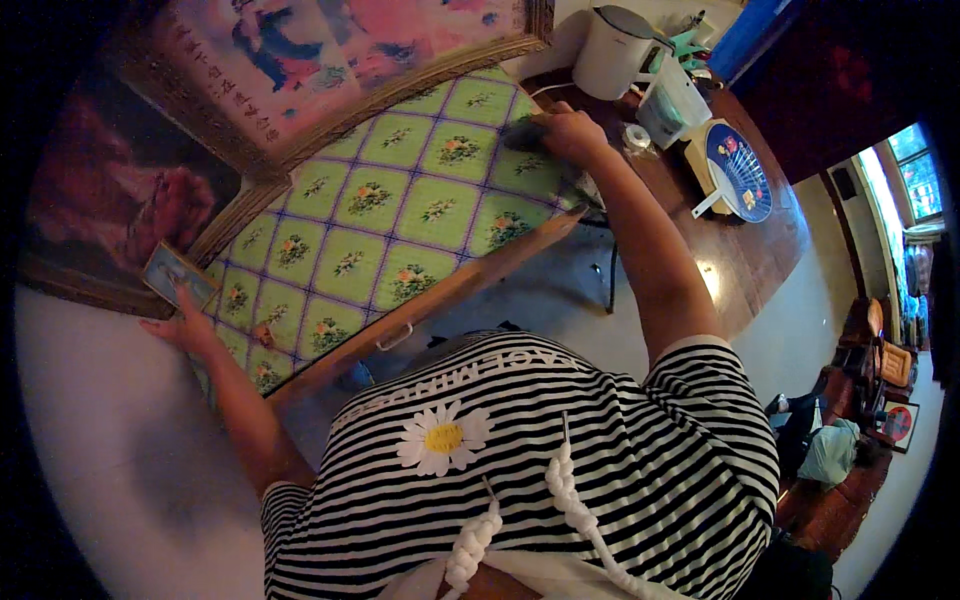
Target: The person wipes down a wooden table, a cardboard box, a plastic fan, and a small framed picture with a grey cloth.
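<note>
- Grip of right hand (575, 135): curled closed round a dark object (522, 134), maybe brush or cloth; exact kind unclear.
- Dark object: at right end of green floral cloth (345, 240), seemingly touching it.
- Grip of left hand (188, 327): loosely spread, thumb well out, finger over lower edge of small framed picture (176, 268); can't tell if it bears the weight.
- Small framed picture: tilted, by the cloth's left end.
- Progress (judged): mid-work; both hands busy, dark object not yet put down. Share of cloth done or left can't be told.
- Cloth covers surface with wooden front edge (480, 274); large framed picture (345, 75) behind.
- Further right: brown surface (755, 262), white kettle (608, 58), blue fan (742, 172).
</note>
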`<state>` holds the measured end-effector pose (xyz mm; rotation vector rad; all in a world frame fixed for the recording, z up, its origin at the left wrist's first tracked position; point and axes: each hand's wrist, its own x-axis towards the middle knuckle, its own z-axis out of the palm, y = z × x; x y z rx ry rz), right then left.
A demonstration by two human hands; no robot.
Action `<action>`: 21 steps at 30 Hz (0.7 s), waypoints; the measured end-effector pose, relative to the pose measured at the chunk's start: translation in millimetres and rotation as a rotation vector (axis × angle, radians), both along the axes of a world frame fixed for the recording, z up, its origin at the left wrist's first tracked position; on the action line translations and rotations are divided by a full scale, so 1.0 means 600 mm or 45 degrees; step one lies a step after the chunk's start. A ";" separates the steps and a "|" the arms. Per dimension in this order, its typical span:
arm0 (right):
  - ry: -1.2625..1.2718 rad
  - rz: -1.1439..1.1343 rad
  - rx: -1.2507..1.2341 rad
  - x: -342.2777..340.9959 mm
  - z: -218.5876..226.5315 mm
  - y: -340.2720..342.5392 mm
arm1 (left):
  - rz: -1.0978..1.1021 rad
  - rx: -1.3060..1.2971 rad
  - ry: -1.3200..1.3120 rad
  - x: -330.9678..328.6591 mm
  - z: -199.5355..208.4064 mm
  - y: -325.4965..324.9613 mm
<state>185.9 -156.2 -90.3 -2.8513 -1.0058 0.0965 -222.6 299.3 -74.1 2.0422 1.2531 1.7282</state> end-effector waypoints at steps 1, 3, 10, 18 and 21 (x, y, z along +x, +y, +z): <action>0.012 -0.003 0.004 -0.006 0.006 -0.007 | -0.003 0.004 0.012 0.009 0.016 -0.029; 0.041 0.148 -0.090 -0.034 0.017 -0.025 | -0.361 -0.077 -0.066 0.021 0.055 -0.098; 0.253 0.570 -0.229 -0.132 -0.022 -0.274 | -0.698 -0.876 -0.779 0.128 0.052 -0.299; 1.502 -0.556 2.656 -0.304 -0.063 -0.473 | -1.622 -1.851 -0.835 0.310 0.061 -0.506; 1.404 -0.364 2.995 -0.367 -0.073 -0.504 | -1.972 -2.146 -0.633 0.369 0.031 -0.568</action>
